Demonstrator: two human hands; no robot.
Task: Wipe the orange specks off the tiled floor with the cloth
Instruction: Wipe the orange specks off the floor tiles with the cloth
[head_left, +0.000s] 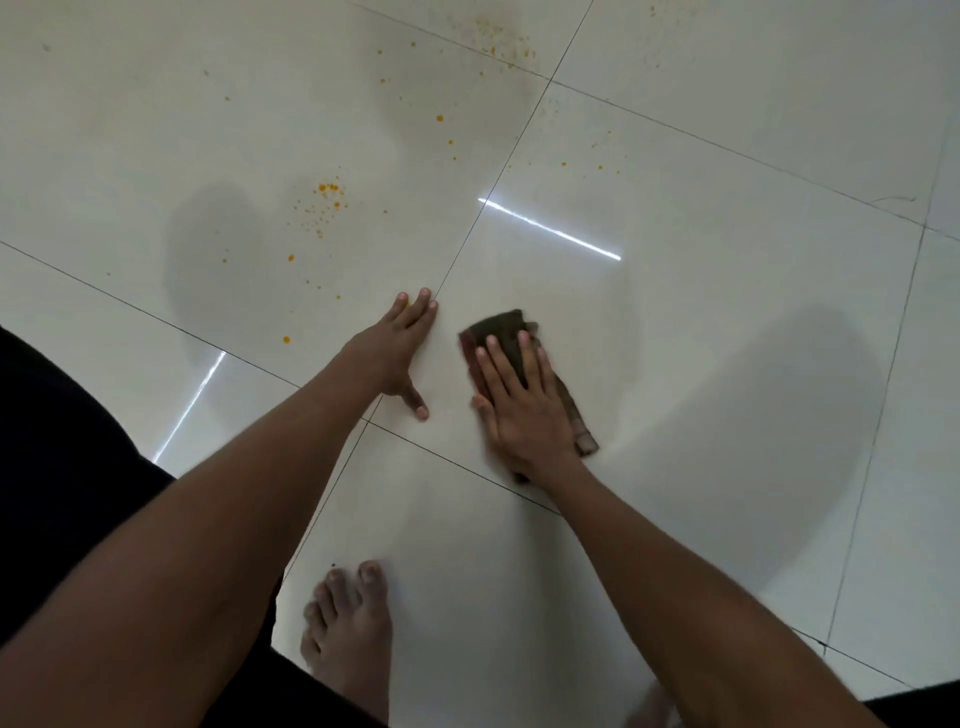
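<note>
Cloth (524, 374) pressed flat under right hand (524, 410), fingers straight; left hand (397, 353) flat on floor (727, 312); orange specks (327, 200) scattered beyond, well apart.

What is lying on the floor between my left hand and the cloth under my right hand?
Nothing: in the head view, only bare white floor tile separates the left hand from the dark cloth pressed flat under the right hand.
</note>
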